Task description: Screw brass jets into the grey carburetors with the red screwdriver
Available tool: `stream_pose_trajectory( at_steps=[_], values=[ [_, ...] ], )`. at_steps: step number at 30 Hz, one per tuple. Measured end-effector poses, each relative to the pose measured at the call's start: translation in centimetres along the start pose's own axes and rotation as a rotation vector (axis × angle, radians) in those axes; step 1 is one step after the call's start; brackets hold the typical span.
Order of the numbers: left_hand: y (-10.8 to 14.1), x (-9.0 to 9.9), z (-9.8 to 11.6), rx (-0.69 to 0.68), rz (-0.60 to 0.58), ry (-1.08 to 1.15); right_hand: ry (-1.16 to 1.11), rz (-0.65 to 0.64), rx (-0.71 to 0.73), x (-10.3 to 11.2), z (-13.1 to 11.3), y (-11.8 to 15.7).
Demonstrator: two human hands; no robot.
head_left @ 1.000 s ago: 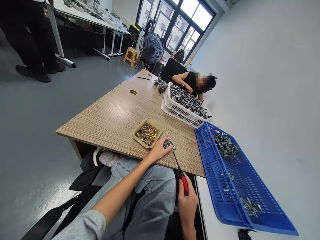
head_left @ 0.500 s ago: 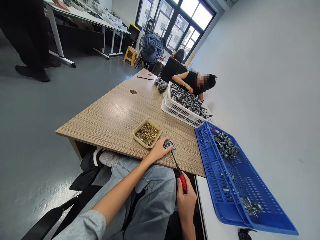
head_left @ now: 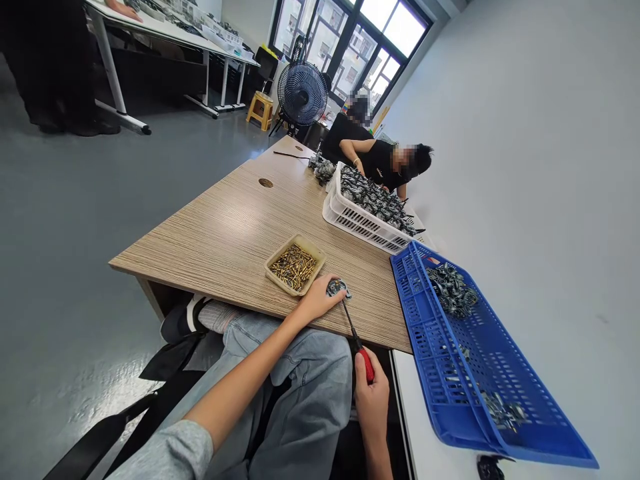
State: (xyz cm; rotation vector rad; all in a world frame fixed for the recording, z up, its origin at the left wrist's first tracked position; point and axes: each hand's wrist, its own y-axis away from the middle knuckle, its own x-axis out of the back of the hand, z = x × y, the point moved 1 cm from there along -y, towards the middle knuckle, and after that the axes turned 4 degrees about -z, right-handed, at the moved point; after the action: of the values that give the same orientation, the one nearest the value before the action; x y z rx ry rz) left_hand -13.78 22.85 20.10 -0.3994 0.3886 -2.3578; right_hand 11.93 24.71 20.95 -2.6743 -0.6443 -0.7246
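Near the front edge of the wood-grain table [head_left: 215, 233], my left hand [head_left: 320, 298] is closed on a small round grey metal part [head_left: 337, 288], with the thumb at its near side. My right hand [head_left: 372, 393] wraps round the red handle of a screwdriver [head_left: 367, 365]. The dark shaft slants up and left, and its tip reaches the near side of the metal part; whether it sits in a screw is too small to tell. Just left of my left hand stands a beige plastic tub [head_left: 273, 275] holding many brass-coloured screws [head_left: 295, 265].
A blue basket [head_left: 420, 347] with grey metal parts [head_left: 454, 291] lies to the right. Beyond it stands a white crate [head_left: 360, 227] heaped with similar parts. A co-worker [head_left: 383, 160] leans behind the crate. A standing fan [head_left: 303, 95] is at the back; another person's legs [head_left: 50, 73] are far left.
My right hand and the screwdriver handle have shifted very slightly. My left hand stays on the metal part. The co-worker's arm behind the crate and the person at far left have moved.
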Motion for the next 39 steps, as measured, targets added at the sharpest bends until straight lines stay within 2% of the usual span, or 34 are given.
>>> stream_pose_trajectory(
  at_steps=[2,7,13,18,26,31,39],
  values=[
    [0.0,0.0,0.0,0.005,-0.003,-0.003,-0.09,-0.028,-0.053,-0.3,-0.2,0.0],
    [0.0,0.0,-0.1,0.009,-0.004,0.005,-0.403,-0.182,-0.292,-1.4,-0.4,0.3],
    [0.0,0.0,-0.2,-0.002,0.009,0.019,-0.681,-0.238,-0.44,-1.8,-1.2,0.6],
    [0.0,0.0,-0.2,-0.003,0.0,0.021,-0.929,-0.338,-0.582,-1.5,-1.7,0.7],
    [0.0,0.0,-0.1,-0.002,0.006,0.021,-1.298,-0.504,-0.664,-1.3,-0.6,0.6],
    [-0.1,0.0,-0.1,0.004,0.016,0.019,-1.497,-0.517,-0.73,-1.1,-0.6,0.5],
    [0.0,0.1,0.3,-0.006,0.015,0.032,-1.534,-0.523,-0.763,-1.0,-0.8,0.6]
  ],
)
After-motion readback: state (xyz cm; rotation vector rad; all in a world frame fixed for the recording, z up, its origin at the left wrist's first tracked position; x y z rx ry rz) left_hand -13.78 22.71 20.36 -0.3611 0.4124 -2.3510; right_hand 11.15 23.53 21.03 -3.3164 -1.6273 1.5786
